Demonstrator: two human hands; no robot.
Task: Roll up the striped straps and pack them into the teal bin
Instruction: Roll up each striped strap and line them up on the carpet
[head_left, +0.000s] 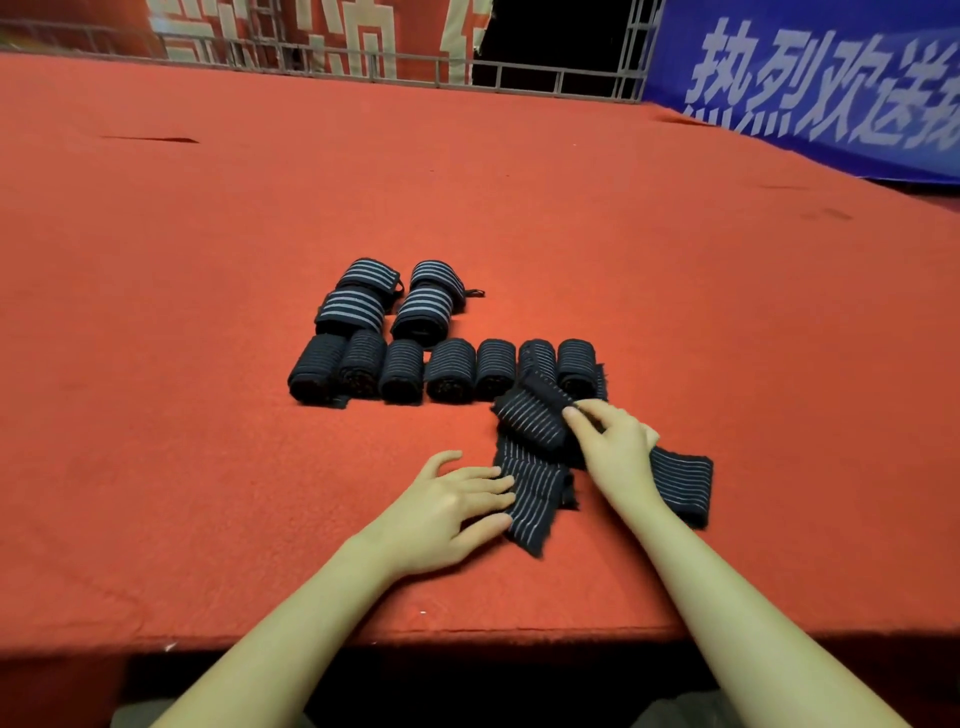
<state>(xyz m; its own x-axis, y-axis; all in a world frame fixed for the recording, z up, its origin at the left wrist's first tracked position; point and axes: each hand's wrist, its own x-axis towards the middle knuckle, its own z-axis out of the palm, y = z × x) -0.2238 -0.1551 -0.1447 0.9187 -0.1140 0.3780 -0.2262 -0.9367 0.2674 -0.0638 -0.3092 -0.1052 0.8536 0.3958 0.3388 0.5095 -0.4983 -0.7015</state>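
Observation:
Several rolled dark striped straps (449, 370) lie in a row on the red cloth table (208, 312). Behind them sit several rolls with wider white stripes (358, 306). An unrolled dark striped strap (530, 493) lies flat near the front edge, its far part bunched up. My left hand (457, 506) rests flat with straight fingers touching the strap's left edge. My right hand (610, 449) lies on the bunched part, fingers curled on the cloth. Another flat strap piece (683, 486) shows to the right of my right wrist. No teal bin is in view.
The table's front edge (467, 642) runs just below my forearms. A metal railing (519, 78) lines the far side, with a red banner (322, 36) and a blue banner (831, 83) behind it. Bare red cloth spreads left and right of the straps.

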